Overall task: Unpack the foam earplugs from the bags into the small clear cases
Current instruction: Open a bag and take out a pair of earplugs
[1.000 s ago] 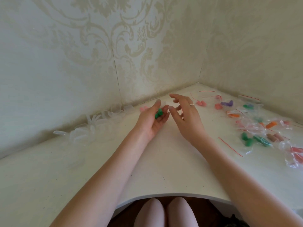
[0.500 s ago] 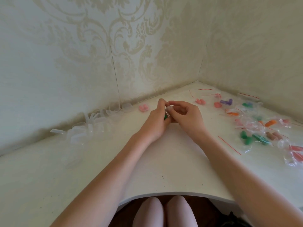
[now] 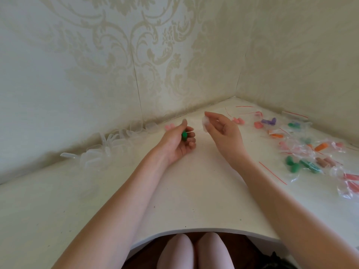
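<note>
Hands parted, left hand (image 3: 177,144) holding green earplug (image 3: 184,135), white corner desk (image 3: 194,191), damask wallpaper (image 3: 155,55)

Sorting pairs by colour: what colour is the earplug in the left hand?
Green earplug, held in the left hand; head view.

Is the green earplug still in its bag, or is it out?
Out. The green foam earplug sits bare in the left hand, no plastic around it. The right hand pinches a small clear plastic piece apart from it.
</note>
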Demonstrator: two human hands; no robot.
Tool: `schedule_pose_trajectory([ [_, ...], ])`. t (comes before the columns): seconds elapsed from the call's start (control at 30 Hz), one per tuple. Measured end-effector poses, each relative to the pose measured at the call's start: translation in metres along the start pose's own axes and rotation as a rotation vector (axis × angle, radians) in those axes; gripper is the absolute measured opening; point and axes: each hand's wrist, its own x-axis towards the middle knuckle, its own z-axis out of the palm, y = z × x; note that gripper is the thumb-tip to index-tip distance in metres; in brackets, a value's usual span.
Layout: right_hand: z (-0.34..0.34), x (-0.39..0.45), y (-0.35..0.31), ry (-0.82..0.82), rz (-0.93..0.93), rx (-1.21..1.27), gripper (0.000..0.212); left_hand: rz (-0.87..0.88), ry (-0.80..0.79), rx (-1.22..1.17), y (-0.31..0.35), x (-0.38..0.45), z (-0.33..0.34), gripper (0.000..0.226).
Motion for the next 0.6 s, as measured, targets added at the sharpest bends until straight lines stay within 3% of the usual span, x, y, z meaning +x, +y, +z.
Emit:
schedule_pose_trajectory([
  [0.07,0.003,-0.004,-0.003,-0.061,-0.043,-0.029,0.026,-0.096,-0.034,-0.016,0.002,-0.002,-0.001,0.041],
  [0.2,0.005,-0.008,-0.005,-0.115,-0.126,-0.104,0.026,-0.072,-0.131,0.251,-0.001,-0.006,0.001,0.058],
  [0.3,0.006,-0.009,-0.004,-0.112,-0.146,-0.128,0.026,0.006,-0.17,0.4,-0.006,-0.005,0.005,0.057],
  [0.6,0.006,-0.012,-0.012,-0.161,-0.218,-0.373,0.043,0.11,-0.188,0.389,-0.013,-0.002,0.004,0.047],
])
